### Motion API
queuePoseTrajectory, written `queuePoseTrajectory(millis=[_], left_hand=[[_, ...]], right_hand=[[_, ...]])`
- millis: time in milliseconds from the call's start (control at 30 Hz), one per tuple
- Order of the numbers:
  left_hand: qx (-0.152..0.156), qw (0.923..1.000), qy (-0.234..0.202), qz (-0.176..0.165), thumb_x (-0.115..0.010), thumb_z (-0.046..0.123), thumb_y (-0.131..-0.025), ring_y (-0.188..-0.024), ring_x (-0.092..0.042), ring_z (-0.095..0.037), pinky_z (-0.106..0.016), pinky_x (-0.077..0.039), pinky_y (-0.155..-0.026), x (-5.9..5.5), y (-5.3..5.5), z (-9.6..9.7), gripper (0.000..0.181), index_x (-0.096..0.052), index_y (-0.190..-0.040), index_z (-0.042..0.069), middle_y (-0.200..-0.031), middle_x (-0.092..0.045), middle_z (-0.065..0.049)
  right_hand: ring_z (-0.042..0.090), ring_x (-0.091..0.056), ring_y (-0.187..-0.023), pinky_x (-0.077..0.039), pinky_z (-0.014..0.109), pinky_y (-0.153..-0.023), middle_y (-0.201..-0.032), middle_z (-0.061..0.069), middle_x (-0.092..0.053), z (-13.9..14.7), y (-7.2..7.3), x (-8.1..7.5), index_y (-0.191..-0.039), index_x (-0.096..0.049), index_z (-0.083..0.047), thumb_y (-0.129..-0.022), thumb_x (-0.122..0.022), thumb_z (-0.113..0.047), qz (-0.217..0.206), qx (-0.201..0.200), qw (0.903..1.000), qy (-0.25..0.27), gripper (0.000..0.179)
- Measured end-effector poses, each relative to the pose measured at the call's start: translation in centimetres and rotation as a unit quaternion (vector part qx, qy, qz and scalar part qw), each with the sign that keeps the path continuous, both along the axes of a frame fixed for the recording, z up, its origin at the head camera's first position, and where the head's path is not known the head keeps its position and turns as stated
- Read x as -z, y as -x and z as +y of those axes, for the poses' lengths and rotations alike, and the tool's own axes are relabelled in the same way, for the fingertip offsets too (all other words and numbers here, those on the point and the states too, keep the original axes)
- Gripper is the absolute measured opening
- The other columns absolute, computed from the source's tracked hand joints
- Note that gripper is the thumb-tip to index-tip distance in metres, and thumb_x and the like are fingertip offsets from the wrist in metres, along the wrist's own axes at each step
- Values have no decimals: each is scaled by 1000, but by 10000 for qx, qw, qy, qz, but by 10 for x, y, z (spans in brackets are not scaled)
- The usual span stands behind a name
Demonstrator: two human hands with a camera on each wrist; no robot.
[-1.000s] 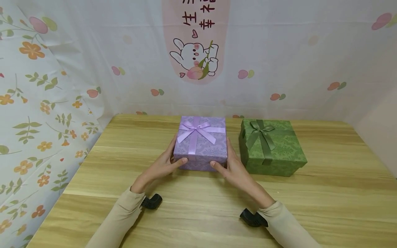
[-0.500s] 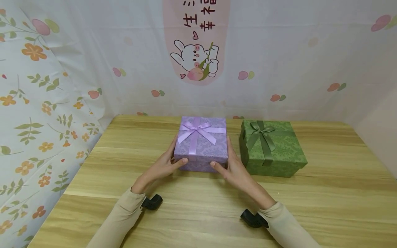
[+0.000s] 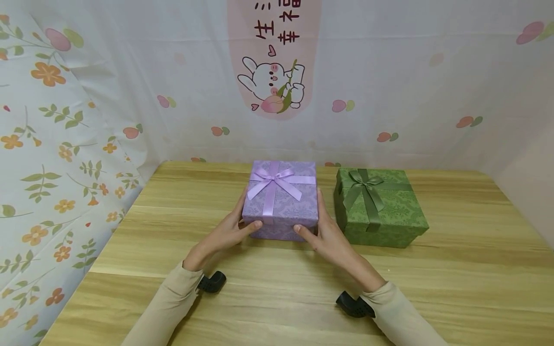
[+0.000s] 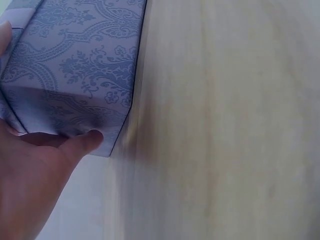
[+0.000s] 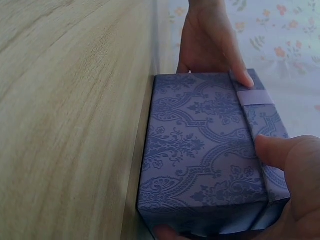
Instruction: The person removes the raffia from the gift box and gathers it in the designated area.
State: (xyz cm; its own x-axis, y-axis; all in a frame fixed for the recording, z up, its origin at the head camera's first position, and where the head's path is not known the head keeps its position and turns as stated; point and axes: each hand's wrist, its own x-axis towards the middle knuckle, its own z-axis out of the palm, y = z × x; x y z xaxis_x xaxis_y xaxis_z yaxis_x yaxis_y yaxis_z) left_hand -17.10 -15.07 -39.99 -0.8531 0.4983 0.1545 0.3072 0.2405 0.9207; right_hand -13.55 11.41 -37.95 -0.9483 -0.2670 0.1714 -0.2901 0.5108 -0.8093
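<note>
A purple gift box [image 3: 285, 202] with a damask pattern stands on the table, a lilac ribbon bow [image 3: 273, 179] on its lid. My left hand [image 3: 227, 231] grips its left side, thumb on the front near the lid's lower edge. On the opposite side my right hand [image 3: 331, 238] holds it likewise. The right wrist view shows both thumbs at the front, close to the seam between the lid and the base. In the left wrist view, fingers of the left hand [image 4: 37, 172] lie against the side of the box. The lid covers the box, so its inside is hidden.
A green gift box [image 3: 383, 206] with a dark green bow stands just right of the purple one, near my right hand. The wooden table [image 3: 277, 298] meets a printed cloth backdrop [image 3: 368, 62] behind. Black wrist-worn devices [image 3: 355, 305] sit at both cuffs.
The far edge of the purple lid appears very slightly higher, while the scene has shifted a little downward. Both hands keep their hold, and the green box stays in place.
</note>
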Motion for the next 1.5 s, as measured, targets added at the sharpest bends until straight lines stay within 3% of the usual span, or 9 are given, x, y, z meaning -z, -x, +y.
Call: queuePoseTrajectory(millis=[400, 567, 733, 867, 1033, 1133, 1233, 1367, 1500], left_hand=[[-87, 9994, 185, 296, -62, 15, -91, -139, -4, -22, -50, -14, -108, -5, 0, 2, 94, 10, -148, 33, -154, 6, 2], [-124, 9968, 317, 728, -64, 9, -88, -139, -2, -23, -50, -10, -108, -11, 1, 3, 98, 12, -149, 25, -154, 8, -1], [-272, 9911, 541, 1189, -65, 25, -89, -139, -5, -25, -50, -11, -108, -20, 0, 4, 98, 12, -149, 24, -155, 5, -3], [-268, 9905, 476, 1264, -62, 40, -89, -139, -7, -27, -52, -11, -108, -25, -3, 4, 96, 11, -149, 25, -155, 3, -5], [-229, 9913, 487, 1203, -60, 43, -89, -139, -7, -26, -53, -12, -107, -30, -6, 4, 95, 12, -149, 25, -155, 4, -3], [-218, 9915, 604, 1134, -60, 34, -91, -139, -5, -24, -52, -11, -108, -42, -13, 7, 94, 13, -149, 21, -154, 7, -3], [-277, 9927, 643, 980, -61, 27, -91, -139, -7, -27, -51, -12, -108, -55, -21, 10, 99, 20, -146, 16, -154, 4, -9], [-402, 9899, 665, 1182, -63, 27, -90, -139, -7, -26, -49, -13, -108, -53, -22, 10, 106, 29, -143, 22, -154, 5, -8], [-525, 9803, 812, 1721, -62, 43, -87, -139, -9, -25, -51, -16, -107, -51, -22, 7, 102, 20, -146, 29, -155, 4, -6]], right_hand=[[33, -9, -138, -18, 56, -105, -154, 14, 1, -1, -1, 1, -149, 13, -20, -87, -62, -43, 181, 151, 9993, -306, 100], [30, -6, -139, -17, 54, -106, -154, 11, 2, -1, -1, -1, -149, 13, -22, -87, -63, -41, 430, 226, 9982, -352, 100], [27, -2, -139, -15, 54, -106, -154, 9, 4, -1, -2, -4, -148, 14, -24, -86, -63, -42, 619, 292, 9968, -414, 101], [24, -4, -139, -17, 51, -107, -155, 6, 3, -2, -3, -7, -148, 15, -23, -86, -64, -40, 842, 235, 9954, -402, 101], [26, -6, -139, -18, 51, -107, -155, 7, 4, -1, -5, -14, -148, 15, -13, -83, -70, -30, 1520, 27, 9871, -505, 108], [34, -13, -137, -25, 54, -103, -154, 15, -2, 2, -6, -20, -151, 4, -15, -80, -73, -17, 1986, -46, 9782, -605, 104], [40, -30, -130, -35, 56, -96, -150, 24, -12, 4, -7, -27, -149, -20, -16, -77, -75, -6, 2414, -135, 9690, -506, 91], [39, -43, -122, -43, 54, -88, -147, 26, -20, 8, -9, -35, -140, -44, -13, -73, -78, -3, 2781, -196, 9600, -256, 76], [37, -42, -123, -44, 51, -89, -148, 23, -22, 10, -9, -39, -136, -48, -10, -70, -80, 0, 2993, -297, 9537, -39, 75]])
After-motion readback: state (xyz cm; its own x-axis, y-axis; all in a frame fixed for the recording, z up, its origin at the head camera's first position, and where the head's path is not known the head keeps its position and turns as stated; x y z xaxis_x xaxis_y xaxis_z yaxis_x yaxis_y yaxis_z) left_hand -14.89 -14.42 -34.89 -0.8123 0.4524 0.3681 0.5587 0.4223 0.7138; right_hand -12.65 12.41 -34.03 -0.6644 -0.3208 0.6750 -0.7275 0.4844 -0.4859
